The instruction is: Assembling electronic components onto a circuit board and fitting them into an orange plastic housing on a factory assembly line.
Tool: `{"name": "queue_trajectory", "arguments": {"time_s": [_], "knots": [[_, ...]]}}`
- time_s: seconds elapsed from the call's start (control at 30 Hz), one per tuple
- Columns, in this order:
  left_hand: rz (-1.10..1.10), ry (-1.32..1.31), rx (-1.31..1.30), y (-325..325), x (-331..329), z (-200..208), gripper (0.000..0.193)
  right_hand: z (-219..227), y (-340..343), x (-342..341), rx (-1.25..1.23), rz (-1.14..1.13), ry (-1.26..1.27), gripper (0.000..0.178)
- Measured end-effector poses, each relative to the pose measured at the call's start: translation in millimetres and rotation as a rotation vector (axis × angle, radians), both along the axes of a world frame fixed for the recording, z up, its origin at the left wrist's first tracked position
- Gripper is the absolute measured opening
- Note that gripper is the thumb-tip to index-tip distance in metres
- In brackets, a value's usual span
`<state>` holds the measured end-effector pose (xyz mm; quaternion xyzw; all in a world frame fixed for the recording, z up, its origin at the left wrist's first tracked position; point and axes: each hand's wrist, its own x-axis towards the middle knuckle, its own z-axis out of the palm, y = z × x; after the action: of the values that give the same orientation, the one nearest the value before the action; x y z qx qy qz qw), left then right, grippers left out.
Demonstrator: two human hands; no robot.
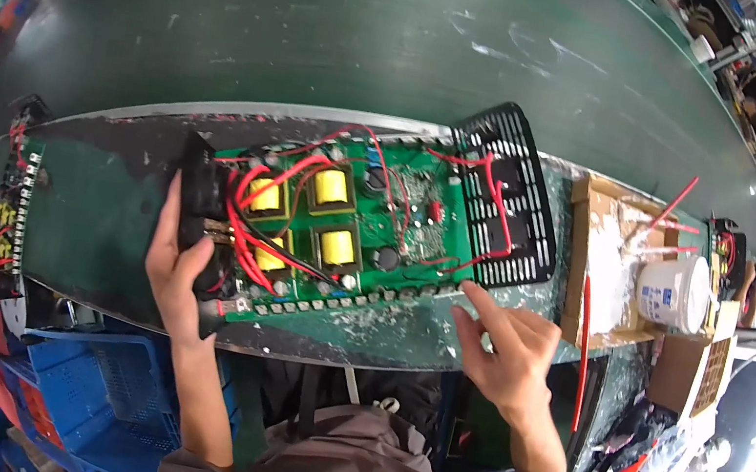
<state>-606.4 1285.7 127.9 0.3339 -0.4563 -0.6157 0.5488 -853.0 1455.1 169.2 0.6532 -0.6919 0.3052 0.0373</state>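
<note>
A green circuit board (pixel 361 278) with several yellow-wound transformers lies on the bench in front of me. Thick red wires (pixel 238 214) run across its left part, and thinner ones reach the right side. At its left end stands a black end panel (pixel 201 178); my left hand (pixel 177 259) grips this panel, thumb on the near side and fingers behind it. A black slotted end panel (pixel 530 211) with two round dark parts, likely fans, leans outward at the right end. My right hand (pixel 514 347) touches the board's near right corner with its index finger extended, the other fingers curled.
To the right, a cardboard box (pixel 580 268) holds a white tub (pixel 674 293) and red sticks. Another circuit board (pixel 12 208) sits at the far left. Below the bench's left edge is a blue crate (pixel 105 400). A green belt surface (pixel 351 34) stretches beyond the bench.
</note>
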Motion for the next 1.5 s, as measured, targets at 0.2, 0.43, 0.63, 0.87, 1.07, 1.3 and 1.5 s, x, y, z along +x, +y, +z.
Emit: {"name": "queue_trajectory", "arguments": {"time_s": [0.2, 0.43, 0.63, 0.87, 1.07, 1.3, 1.5], "knots": [[0.000, 0.016, -0.027, 1, 0, -3, 0.066, 52, -117, -12, -0.179, 0.190, 0.156, 0.020], [0.022, 0.039, -0.045, 0, 0, 4, 0.066, 29, -200, -16, 0.277, 0.212, 0.151, 0.027], [0.016, 0.007, -0.032, 0, 2, 6, 0.065, 5, -210, -17, 0.538, 0.283, -0.068, 0.027], [-0.007, 0.031, -0.023, 0, 5, 1, 0.066, -12, -214, -3, 0.439, 0.323, -0.001, 0.019], [0.005, 0.028, -0.029, 0, 4, 4, 0.066, -12, -215, 0, 0.423, 0.294, -0.023, 0.011], [-0.005, 0.027, -0.022, 0, 3, 4, 0.066, -14, -212, -1, 0.375, 0.327, 0.017, 0.014], [0.035, 0.035, -0.010, 1, 1, 1, 0.065, 11, -210, -20, 0.542, 0.198, 0.075, 0.036]]}}
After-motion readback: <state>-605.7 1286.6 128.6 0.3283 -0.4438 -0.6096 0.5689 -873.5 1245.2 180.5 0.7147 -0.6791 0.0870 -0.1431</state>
